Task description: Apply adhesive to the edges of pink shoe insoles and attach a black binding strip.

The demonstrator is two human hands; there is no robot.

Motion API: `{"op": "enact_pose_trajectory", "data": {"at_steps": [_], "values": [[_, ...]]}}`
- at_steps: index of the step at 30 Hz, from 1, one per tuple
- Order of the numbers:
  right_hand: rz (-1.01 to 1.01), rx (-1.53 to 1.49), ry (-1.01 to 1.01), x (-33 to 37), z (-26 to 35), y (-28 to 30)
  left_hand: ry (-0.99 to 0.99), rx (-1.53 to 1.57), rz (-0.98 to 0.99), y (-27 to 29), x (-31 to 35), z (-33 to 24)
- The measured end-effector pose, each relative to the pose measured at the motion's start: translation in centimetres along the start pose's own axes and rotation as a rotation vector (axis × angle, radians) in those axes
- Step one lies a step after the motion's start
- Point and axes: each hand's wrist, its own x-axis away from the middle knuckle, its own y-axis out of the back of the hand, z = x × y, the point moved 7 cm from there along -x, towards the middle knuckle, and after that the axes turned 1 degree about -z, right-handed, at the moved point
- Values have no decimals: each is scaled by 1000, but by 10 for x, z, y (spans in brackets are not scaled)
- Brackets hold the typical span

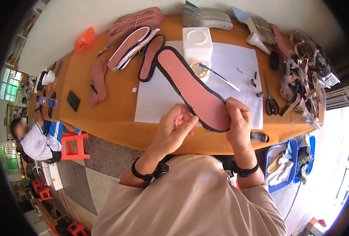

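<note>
A pink shoe insole with a black rim is held up over the table, slanting from upper left to lower right. My right hand grips its lower right end, thumb on top. At the lower left edge, my left hand has its fingers curled and the thumb pressed to the black rim. Behind the insole stands an open tub of paste, partly hidden, with a blue-and-white brush laid across it. Another black-rimmed insole and a stack of insoles lie to the left.
White paper covers part of the orange-brown table. Scissors and a bag of straps lie at right; bundled pieces line the back. Blue baskets sit below right. A phone and a seated person are at left.
</note>
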Motion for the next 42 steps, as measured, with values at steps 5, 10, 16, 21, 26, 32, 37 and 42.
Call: {"op": "enact_pose_trajectory", "data": {"at_steps": [5,10,16,21,26,32,37,42], "values": [[108,143,82,11,1,-22,-121,-65,-89,0,-9,-6],[205,266,238,17,12,-32,-253,-150,-221,9,-8,-17],[228,398,214,14,16,-33,-242,-293,-287,8,-7,-26],[211,290,190,13,19,-34,-325,-475,-145,-4,-5,-40],[164,246,166,12,24,-28,-362,-469,0,-19,-3,-42],[169,222,185,13,28,-29,-357,-509,75,-21,-3,-41],[161,150,193,8,27,-30,-356,-539,98,-21,-1,-44],[138,125,172,5,25,-29,-340,-530,116,-21,1,-43]]}}
